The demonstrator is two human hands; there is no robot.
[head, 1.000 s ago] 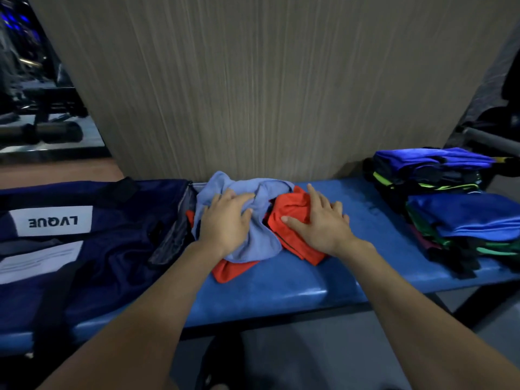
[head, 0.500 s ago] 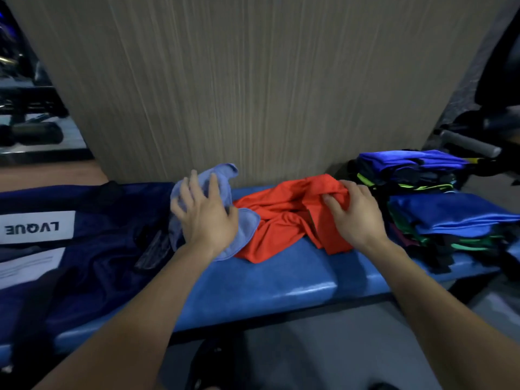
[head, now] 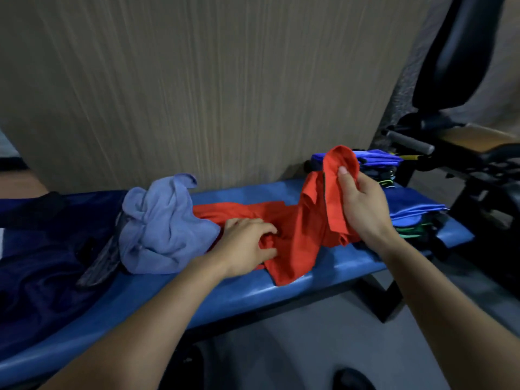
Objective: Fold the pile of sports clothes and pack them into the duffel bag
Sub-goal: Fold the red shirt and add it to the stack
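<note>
Head view, single frame. I see the blue padded tabletop (head: pixel 281 294) running from lower left to right of centre, its front edge bare and open below the clothes. A wood-grain panel (head: pixel 213 88) stands directly behind it, closing off the back.

Red garment (head: pixel 298 243) lies at centre frame on the tabletop, partly spread, partly lifted. Right hand (head: pixel 363 206), right of centre, pinches an upper fold of the red garment between thumb and curled fingers and holds it raised above the pad. Left hand (head: pixel 247 243), centre frame, lies on the flat part of the red garment with fingers curled into the cloth, bunching it.

Light blue garment (head: pixel 163 223) sits crumpled just left of the red one, touching it, and leaning on the open edge of the navy duffel bag (head: pixel 42 249) at the left of the frame.

Folded stack of clothes (head: pixel 408 218) in blue, green and dark colours occupies the right end of the tabletop, just behind the right hand. Black gym equipment (head: pixel 461 153) crowds the upper right. Grey floor (head: pixel 309 347) below the front edge.
</note>
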